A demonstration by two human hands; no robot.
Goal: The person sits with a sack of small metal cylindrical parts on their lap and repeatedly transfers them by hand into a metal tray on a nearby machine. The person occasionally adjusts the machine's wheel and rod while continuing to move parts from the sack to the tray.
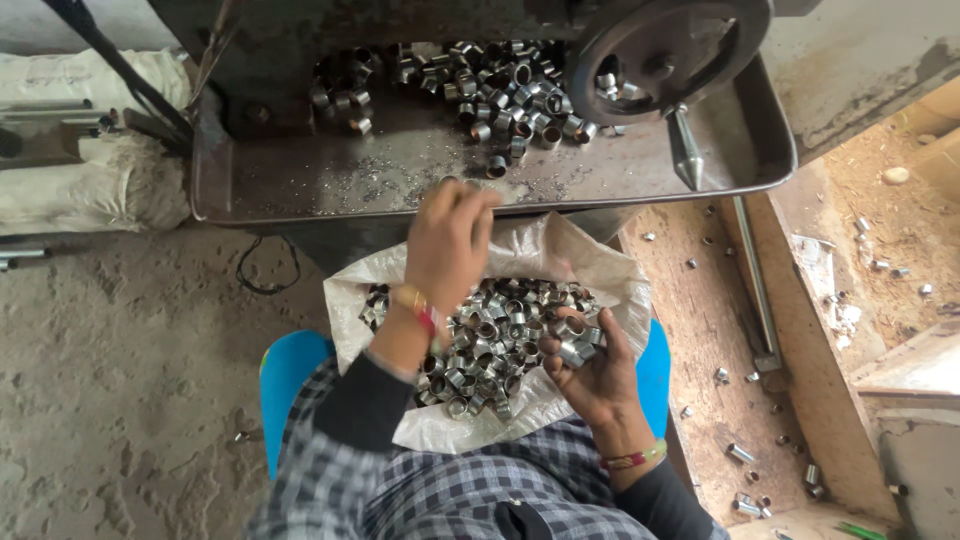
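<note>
The left hand point(447, 240) is raised at 12 o'clock of the white sack point(600, 275), fingers curled toward the front lip of the metal tray point(300, 195); whether it grips anything cannot be told. The right hand point(590, 365), at 3 o'clock of the sack, is cupped palm-up around several metal rings point(572, 335). The bulk of the sack rings point(490, 340) lies in the open sack on the person's lap; a further tray pile point(510, 95) sits at 12 o'clock beside the handwheel point(665, 50).

Risk: the sack rests unsecured on the lap, so a knee shift could spill rings onto the floor. The loosely cupped right hand could shed rings.
</note>
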